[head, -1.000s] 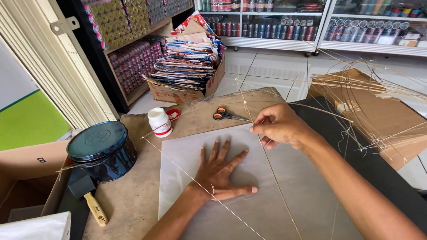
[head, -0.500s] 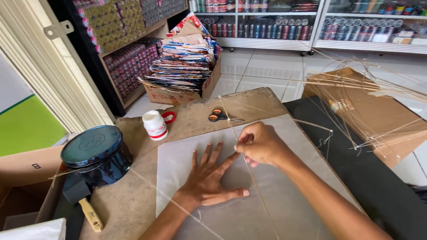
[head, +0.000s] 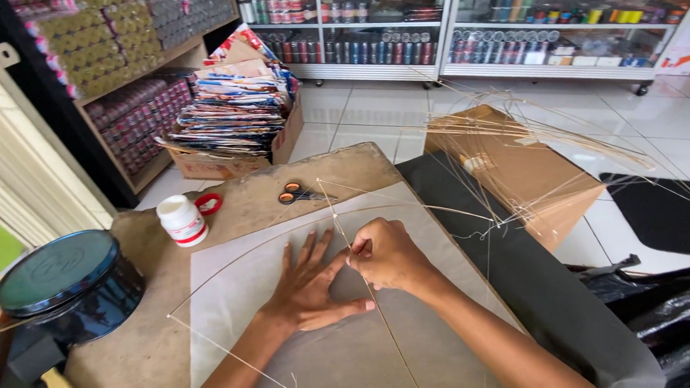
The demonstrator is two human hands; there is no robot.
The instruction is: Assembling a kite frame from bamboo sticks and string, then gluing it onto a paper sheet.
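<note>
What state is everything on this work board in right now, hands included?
Left hand: flat, fingers spread on the paper sheet.
Right hand: closed, pinching the thin stick frame.
Scissors: lying closed.
White bottle: upright, red cap off beside it.
Round tin: lid on.

Measured from the pale paper sheet (head: 383,347): its near part lies bare, open to a hand. Thin bamboo sticks (head: 356,267) cross its middle. Beyond its far edge lie scissors (head: 298,194), far-left a white glue bottle (head: 182,220), left a dark round tin (head: 66,284). Right, black cloth (head: 535,286) lies bare.
</note>
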